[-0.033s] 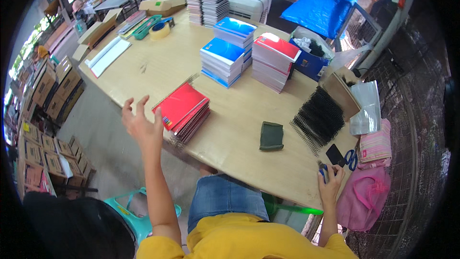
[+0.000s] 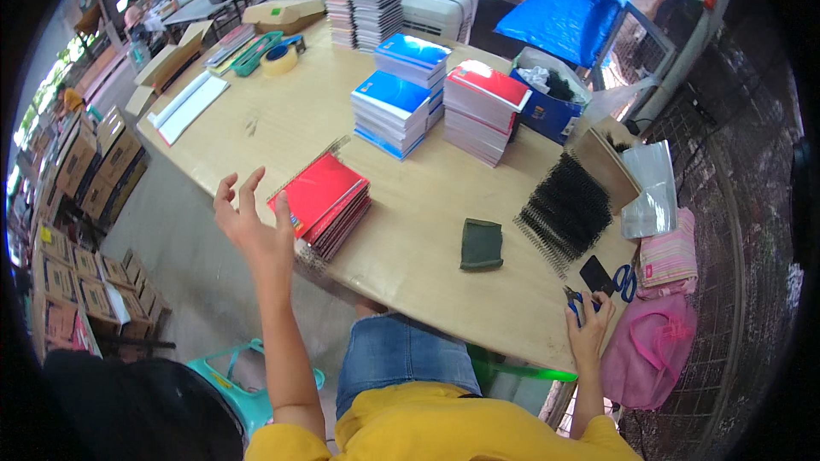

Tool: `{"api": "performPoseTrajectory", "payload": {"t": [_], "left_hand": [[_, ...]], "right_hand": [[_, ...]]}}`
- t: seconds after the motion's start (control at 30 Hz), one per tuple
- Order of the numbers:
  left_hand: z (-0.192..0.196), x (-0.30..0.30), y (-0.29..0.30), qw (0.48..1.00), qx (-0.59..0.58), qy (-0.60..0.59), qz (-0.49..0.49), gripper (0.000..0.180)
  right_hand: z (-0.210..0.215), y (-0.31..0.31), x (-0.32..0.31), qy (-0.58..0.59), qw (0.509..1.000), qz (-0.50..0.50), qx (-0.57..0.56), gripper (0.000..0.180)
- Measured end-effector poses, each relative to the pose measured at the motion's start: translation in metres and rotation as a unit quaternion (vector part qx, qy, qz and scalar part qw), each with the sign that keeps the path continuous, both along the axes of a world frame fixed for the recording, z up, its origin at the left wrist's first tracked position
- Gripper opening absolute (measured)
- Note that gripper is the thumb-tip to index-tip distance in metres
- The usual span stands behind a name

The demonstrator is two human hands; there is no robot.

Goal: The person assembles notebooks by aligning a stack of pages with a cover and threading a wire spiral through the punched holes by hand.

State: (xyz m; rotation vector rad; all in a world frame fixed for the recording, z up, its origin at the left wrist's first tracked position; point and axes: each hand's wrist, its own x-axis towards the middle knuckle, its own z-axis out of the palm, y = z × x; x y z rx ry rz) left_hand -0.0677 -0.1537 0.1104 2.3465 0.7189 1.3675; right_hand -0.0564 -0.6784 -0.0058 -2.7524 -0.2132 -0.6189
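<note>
Several red notebooks (image 2: 329,184) beside spread, empty left grip (image 2: 263,233); right grip (image 2: 589,326) clasps pliers (image 2: 573,298).

The notebook stack (image 2: 326,189) at near left is red, the pliers handles (image 2: 578,311) at near right are blue, the coils (image 2: 565,209) at right are black, the farther blue books (image 2: 389,94) and red books (image 2: 487,85) show white page edges (image 2: 389,125), and the cloth pouch (image 2: 669,254) at right is pink with pale stripes.

L hand (image 2: 263,237) spreads fingers at edge of red spiral notebks (image 2: 323,190) on counter (image 2: 410,235), contact unclear; R hand (image 2: 589,324) holds blue-handled pliers (image 2: 576,301) nr scissors (image 2: 626,282). Blk binding coils (image 2: 565,212) lie beyond; blue-covered bks (image 2: 393,96) stand beside red-covered bks (image 2: 485,90).
</note>
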Motion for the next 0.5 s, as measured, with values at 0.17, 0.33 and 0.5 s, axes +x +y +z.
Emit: {"api": "performPoseTrajectory", "payload": {"t": [0.17, 0.33, 0.5], "left_hand": [[-0.023, 0.097, -0.09, 0.764, -0.39, 0.102, -0.504, 0.068], [-0.133, 0.27, -0.087, 0.858, -0.327, 0.142, -0.371, 0.09], [-0.139, 0.336, -0.069, 0.817, -0.285, 0.251, -0.433, 0.073]], "right_hand": [[0.035, 0.064, 0.072, -0.029, 0.94, 0.081, 0.33, 0.058], [-0.005, 0.192, 0.26, 0.203, 0.703, 0.083, 0.677, 0.102], [-0.013, 0.238, 0.331, 0.262, 0.609, 0.179, 0.727, 0.119]]}}
